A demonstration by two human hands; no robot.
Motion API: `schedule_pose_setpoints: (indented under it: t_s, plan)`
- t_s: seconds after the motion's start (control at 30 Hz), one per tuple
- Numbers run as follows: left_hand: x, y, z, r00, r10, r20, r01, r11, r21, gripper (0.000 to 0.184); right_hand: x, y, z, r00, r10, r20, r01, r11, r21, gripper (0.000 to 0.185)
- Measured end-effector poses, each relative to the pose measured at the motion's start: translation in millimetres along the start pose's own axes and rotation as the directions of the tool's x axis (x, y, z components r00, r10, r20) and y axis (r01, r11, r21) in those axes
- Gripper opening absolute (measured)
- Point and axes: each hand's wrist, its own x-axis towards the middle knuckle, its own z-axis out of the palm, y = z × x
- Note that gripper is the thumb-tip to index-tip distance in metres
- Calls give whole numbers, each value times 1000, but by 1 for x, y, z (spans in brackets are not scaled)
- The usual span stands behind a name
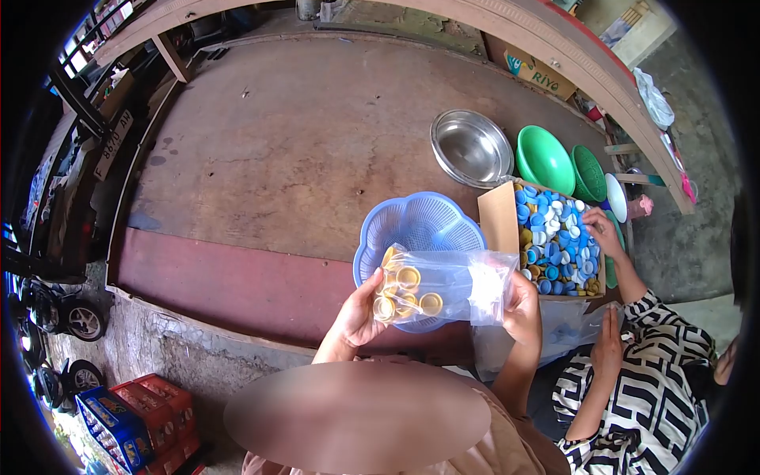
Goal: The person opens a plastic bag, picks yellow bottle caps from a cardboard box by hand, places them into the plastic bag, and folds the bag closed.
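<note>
Clear plastic bag [455,273] w/ yellow caps [408,277] at 1 end is held up over the blue basket [427,207] on the tabletop [261,158]. L hand [360,321] pinches the cap end, R hand [522,313] grips the other end by a white patch [487,289]; 2 grips prob. b/c thin film sags. Basket sits close in, prob. for easy reach. Open cardboard box [497,218] of mixed caps [558,237] stands beside it, prob. shared w/ the co-worker, whose hand [603,229] is over it; can't tell if grasping. Steel bowl [473,148] & green bowl [545,161] sit beyond, prob. to free workspace.
</note>
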Motion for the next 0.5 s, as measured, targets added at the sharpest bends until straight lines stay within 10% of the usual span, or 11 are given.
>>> schedule_pose_setpoints:
  t_s: [0.5]
  plan:
    - [3,10,5,999,7,47,-2,994,-111,46,6,9,-1,998,63,-17,-62,998,13,57]
